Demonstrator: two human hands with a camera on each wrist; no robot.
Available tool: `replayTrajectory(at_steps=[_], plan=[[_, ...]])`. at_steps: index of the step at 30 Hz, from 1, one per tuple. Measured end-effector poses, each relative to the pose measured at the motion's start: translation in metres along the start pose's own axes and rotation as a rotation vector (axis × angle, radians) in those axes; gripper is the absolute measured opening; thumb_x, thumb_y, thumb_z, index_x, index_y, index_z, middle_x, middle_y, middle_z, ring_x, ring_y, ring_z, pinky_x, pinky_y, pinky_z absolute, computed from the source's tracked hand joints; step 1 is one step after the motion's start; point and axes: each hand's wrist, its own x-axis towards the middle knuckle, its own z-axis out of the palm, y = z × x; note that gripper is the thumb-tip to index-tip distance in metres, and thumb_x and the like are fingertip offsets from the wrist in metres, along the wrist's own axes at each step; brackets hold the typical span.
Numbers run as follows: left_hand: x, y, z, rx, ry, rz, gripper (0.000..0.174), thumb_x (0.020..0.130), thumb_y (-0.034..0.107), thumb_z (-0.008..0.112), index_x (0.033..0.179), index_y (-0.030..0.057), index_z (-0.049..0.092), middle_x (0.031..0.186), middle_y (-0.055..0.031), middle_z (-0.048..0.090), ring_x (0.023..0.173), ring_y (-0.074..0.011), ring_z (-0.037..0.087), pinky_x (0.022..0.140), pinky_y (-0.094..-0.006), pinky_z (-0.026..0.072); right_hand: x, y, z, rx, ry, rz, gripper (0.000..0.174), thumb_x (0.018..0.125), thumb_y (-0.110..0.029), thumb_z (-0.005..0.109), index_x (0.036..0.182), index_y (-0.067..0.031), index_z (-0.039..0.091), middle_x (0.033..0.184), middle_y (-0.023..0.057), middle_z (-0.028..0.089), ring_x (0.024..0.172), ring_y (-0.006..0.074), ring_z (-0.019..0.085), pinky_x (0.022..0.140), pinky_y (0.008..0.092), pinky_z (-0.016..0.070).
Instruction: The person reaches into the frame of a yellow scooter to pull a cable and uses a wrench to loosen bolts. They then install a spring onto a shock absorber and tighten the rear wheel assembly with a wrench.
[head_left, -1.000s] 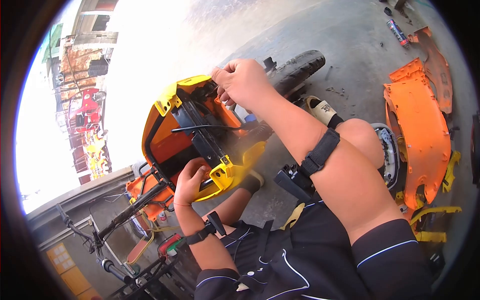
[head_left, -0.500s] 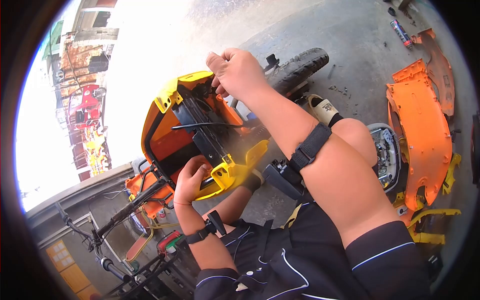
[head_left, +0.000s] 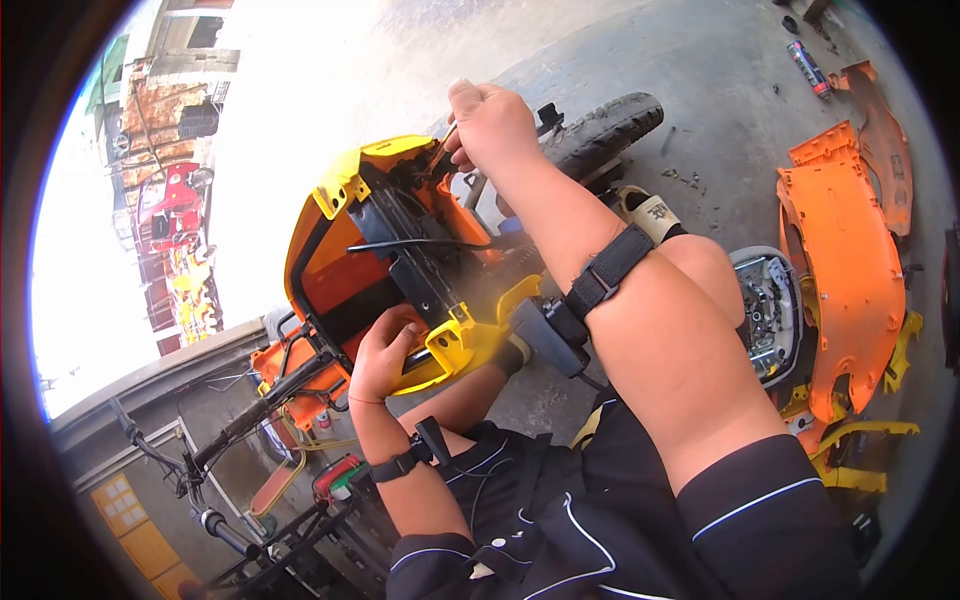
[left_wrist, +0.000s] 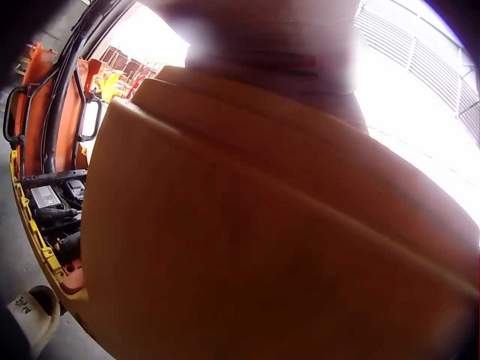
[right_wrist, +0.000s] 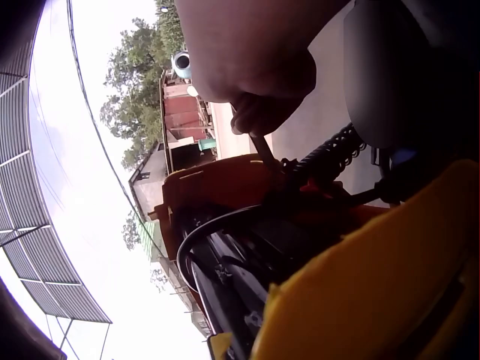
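Yellow-and-orange motorcycle bodywork: located at 10 o'clock of the head view's centre, before the seated person. Clock positions below are taken from its middle.

A black rail and a black cable cross its opening. Right hand, at 1 o'clock: fingers curled, pinching a thin tool whose tip reaches the bodywork's far end; tool type undetermined. Left hand, at 6 o'clock: resting on the near edge; whether the fingertips hook beneath cannot be told.

Handling, as judged: shell light, smooth, somewhat slippery, stiff with slight flex; moulded tabs liable to crack. Best hold is the broad near rim, clear of tabs.

Surroundings: treaded tyre at 2 o'clock; pan of hardware and orange fairing panel at 3; aerosol can farther out at 2.
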Motion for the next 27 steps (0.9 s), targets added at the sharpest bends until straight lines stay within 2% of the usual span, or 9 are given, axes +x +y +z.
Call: replayTrajectory(at_steps=[3, 6, 8, 9, 16, 18, 22, 24, 27], plan=[[0.001, 0.002, 0.0, -0.019, -0.019, -0.027, 0.035, 0.095, 0.017, 0.06, 0.125, -0.0026, 0.062, 0.109, -0.0096, 0.069, 0.102, -0.0187, 0.068, 0.092, -0.031, 0.0524, 0.001, 0.0, -0.002, 0.103, 0.023, 0.069, 0.046, 0.102, -0.042, 0.056, 0.091, 0.0022, 0.064, 0.068, 0.0109, 0.068, 0.051, 0.0173, 0.064, 0.049, 0.032, 0.0525], [0.001, -0.001, 0.001, -0.053, -0.023, -0.049, 0.037, 0.095, 0.016, 0.061, 0.126, -0.0027, 0.062, 0.109, -0.0091, 0.068, 0.102, -0.0185, 0.067, 0.092, -0.0307, 0.0526, -0.004, -0.003, -0.001, 0.061, -0.079, 0.037, 0.048, 0.099, -0.047, 0.059, 0.093, 0.0003, 0.062, 0.074, 0.0102, 0.068, 0.054, 0.0147, 0.063, 0.05, 0.0289, 0.0532], [0.002, -0.006, 0.0, -0.078, -0.014, -0.047, 0.037, 0.095, 0.017, 0.061, 0.127, -0.0028, 0.061, 0.109, -0.0088, 0.068, 0.101, -0.0183, 0.067, 0.092, -0.0305, 0.0527, -0.007, -0.005, 0.0, -0.047, -0.137, -0.05, 0.045, 0.097, -0.044, 0.065, 0.093, 0.0004, 0.062, 0.074, 0.0105, 0.068, 0.058, 0.0144, 0.066, 0.052, 0.0285, 0.0552], [0.002, -0.008, 0.0, -0.091, -0.017, -0.049, 0.038, 0.095, 0.017, 0.062, 0.127, -0.0029, 0.061, 0.109, -0.0089, 0.068, 0.101, -0.0181, 0.067, 0.091, -0.0304, 0.0528, -0.009, -0.008, -0.001, -0.024, -0.165, -0.026, 0.042, 0.096, -0.041, 0.068, 0.093, 0.0007, 0.061, 0.074, 0.0109, 0.069, 0.06, 0.0145, 0.068, 0.055, 0.0286, 0.0569], [0.004, -0.008, -0.002, -0.108, -0.032, -0.078, 0.038, 0.096, 0.019, 0.063, 0.127, -0.0033, 0.06, 0.108, -0.0095, 0.068, 0.101, -0.0184, 0.068, 0.092, -0.0305, 0.0529, -0.023, -0.009, 0.012, -0.056, -0.243, -0.084, 0.047, 0.093, -0.045, 0.073, 0.094, 0.001, 0.063, 0.078, 0.0115, 0.069, 0.061, 0.0141, 0.068, 0.054, 0.029, 0.0569], [0.004, -0.009, -0.001, -0.132, -0.037, -0.078, 0.038, 0.096, 0.019, 0.063, 0.127, -0.0034, 0.061, 0.109, -0.0099, 0.068, 0.102, -0.0186, 0.068, 0.092, -0.0307, 0.053, -0.024, -0.011, 0.012, -0.003, -0.291, -0.013, 0.044, 0.092, -0.041, 0.076, 0.098, 0.0005, 0.063, 0.083, 0.0115, 0.07, 0.067, 0.0142, 0.069, 0.057, 0.0291, 0.0573], [0.004, -0.011, -0.001, -0.183, -0.036, -0.051, 0.038, 0.096, 0.018, 0.063, 0.127, -0.0035, 0.06, 0.112, -0.0112, 0.068, 0.103, -0.0196, 0.068, 0.092, -0.0313, 0.0533, -0.021, -0.004, 0.012, -0.097, -0.315, -0.053, 0.034, 0.092, -0.03, 0.077, 0.101, 0.0009, 0.064, 0.089, 0.0111, 0.071, 0.076, 0.0149, 0.07, 0.067, 0.0308, 0.0579], [0.004, -0.006, -0.003, -0.133, -0.043, -0.046, 0.038, 0.096, 0.018, 0.062, 0.128, -0.0035, 0.06, 0.112, -0.0115, 0.068, 0.103, -0.0196, 0.068, 0.092, -0.0313, 0.0533, -0.021, 0.004, 0.012, -0.302, -0.207, -0.106, 0.024, 0.092, -0.019, 0.076, 0.101, 0.0, 0.066, 0.093, 0.0104, 0.071, 0.083, 0.0156, 0.07, 0.076, 0.0316, 0.0566], [0.003, -0.006, -0.001, -0.121, -0.043, -0.049, 0.037, 0.097, 0.017, 0.062, 0.128, -0.0035, 0.06, 0.112, -0.0118, 0.068, 0.102, -0.0197, 0.069, 0.092, -0.031, 0.0534, -0.015, 0.025, 0.013, -0.286, -0.151, -0.114, 0.018, 0.093, -0.014, 0.072, 0.105, -0.0019, 0.066, 0.094, 0.008, 0.07, 0.083, 0.0158, 0.069, 0.078, 0.0323, 0.0548]])
